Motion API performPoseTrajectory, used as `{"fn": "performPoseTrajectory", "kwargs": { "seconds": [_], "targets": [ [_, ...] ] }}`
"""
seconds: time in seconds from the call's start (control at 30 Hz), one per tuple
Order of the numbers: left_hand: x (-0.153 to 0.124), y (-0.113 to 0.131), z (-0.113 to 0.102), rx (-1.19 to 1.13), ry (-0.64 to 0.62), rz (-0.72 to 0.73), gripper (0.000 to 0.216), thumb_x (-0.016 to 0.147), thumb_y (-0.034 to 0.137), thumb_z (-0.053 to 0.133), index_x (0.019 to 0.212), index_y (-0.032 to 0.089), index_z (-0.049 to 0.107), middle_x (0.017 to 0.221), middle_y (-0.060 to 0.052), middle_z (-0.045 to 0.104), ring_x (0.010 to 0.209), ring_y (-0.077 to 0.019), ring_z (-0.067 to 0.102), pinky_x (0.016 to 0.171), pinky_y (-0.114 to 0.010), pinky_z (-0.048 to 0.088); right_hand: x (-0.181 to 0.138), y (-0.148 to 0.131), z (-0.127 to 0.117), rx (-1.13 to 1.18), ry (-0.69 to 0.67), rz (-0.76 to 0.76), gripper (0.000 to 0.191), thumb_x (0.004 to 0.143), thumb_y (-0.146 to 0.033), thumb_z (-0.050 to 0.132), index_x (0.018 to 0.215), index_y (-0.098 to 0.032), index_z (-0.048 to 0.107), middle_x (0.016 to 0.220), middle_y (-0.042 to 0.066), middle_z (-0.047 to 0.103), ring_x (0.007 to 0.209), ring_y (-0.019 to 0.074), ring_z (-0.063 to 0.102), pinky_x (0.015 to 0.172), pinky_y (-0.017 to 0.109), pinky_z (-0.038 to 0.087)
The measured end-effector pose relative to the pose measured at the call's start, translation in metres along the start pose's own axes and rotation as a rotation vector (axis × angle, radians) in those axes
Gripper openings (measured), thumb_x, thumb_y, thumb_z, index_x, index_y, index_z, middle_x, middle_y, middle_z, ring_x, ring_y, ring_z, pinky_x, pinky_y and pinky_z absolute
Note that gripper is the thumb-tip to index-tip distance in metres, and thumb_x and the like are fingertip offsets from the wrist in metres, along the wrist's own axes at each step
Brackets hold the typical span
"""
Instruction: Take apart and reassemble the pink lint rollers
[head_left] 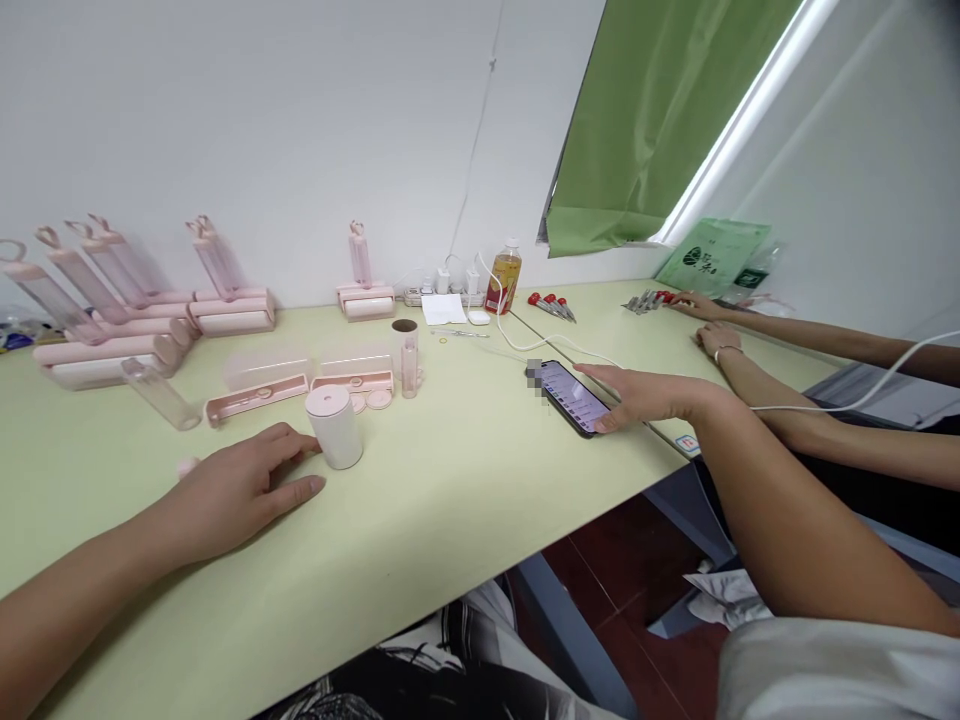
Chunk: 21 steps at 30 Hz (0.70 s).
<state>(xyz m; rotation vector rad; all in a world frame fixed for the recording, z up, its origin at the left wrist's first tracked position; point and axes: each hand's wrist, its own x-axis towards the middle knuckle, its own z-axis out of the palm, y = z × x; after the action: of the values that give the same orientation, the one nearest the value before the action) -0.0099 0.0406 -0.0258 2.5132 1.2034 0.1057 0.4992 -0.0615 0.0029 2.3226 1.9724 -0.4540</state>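
Pale green bench (450,500): our L hand (240,495), fingers (289,447) spread, tips touching upright white tube (335,428) near front edge; R hand (645,395) flat on phone (574,395).

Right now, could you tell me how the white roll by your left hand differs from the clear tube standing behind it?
The white roll is opaque and stout; the clear tube is see-through and slimmer. The roll sits at the fingertips of the left hand; the tube stands untouched, farther back. Both stand upright on the table.
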Motion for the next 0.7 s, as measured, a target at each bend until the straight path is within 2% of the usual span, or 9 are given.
{"fn": "performPoseTrajectory", "kwargs": {
  "seconds": [0.1,0.27,0.4,0.57,0.7],
  "targets": [
    [0.001,0.0,0.0,0.005,-0.012,-0.013,0.046,0.087,0.057,0.044,0.121,0.028,0.056,0.115,-0.003,0.06,0.094,-0.0224,0.058,0.079,-0.031,0.042,0.001,0.001,0.001,0.002,0.021,0.044,0.113,0.059,-0.065,0.073,0.153,-0.026,0.023,0.156,0.009,0.03,0.14,0.0358,0.033,0.113,0.049,0.035],
    [0.0,0.004,-0.002,0.006,-0.037,-0.019,0.047,0.088,0.056,0.042,0.122,0.026,0.056,0.111,-0.004,0.06,0.089,-0.0217,0.057,0.076,-0.032,0.042,0.007,-0.003,0.001,-0.026,0.138,0.135,0.105,0.068,-0.058,0.068,0.153,-0.019,0.022,0.156,0.014,0.029,0.139,0.0359,0.034,0.112,0.048,0.035],
    [-0.003,0.009,-0.004,-0.001,-0.033,-0.029,0.044,0.089,0.053,0.043,0.122,0.026,0.056,0.108,-0.003,0.06,0.087,-0.0212,0.057,0.075,-0.031,0.042,0.005,-0.008,-0.001,-0.038,0.128,0.14,0.099,0.07,-0.057,0.065,0.152,-0.018,0.024,0.155,0.014,0.032,0.138,0.0364,0.037,0.111,0.049,0.035],
    [-0.003,0.006,-0.003,0.012,-0.004,-0.005,0.045,0.087,0.055,0.044,0.12,0.027,0.058,0.107,-0.004,0.062,0.086,-0.0214,0.058,0.073,-0.03,0.043,0.001,-0.013,-0.002,0.037,0.236,0.032,0.069,0.082,-0.045,0.053,0.146,-0.023,0.039,0.152,0.006,0.04,0.137,0.0326,0.04,0.11,0.046,0.037],
    [-0.001,0.001,0.0,0.019,0.004,-0.005,0.047,0.087,0.058,0.044,0.121,0.028,0.058,0.109,-0.003,0.063,0.086,-0.021,0.059,0.072,-0.029,0.044,0.004,-0.017,-0.001,0.121,0.283,-0.084,0.052,0.081,-0.031,0.049,0.133,-0.027,0.052,0.138,0.002,0.057,0.129,0.0281,0.05,0.107,0.042,0.041]
  ]
}}
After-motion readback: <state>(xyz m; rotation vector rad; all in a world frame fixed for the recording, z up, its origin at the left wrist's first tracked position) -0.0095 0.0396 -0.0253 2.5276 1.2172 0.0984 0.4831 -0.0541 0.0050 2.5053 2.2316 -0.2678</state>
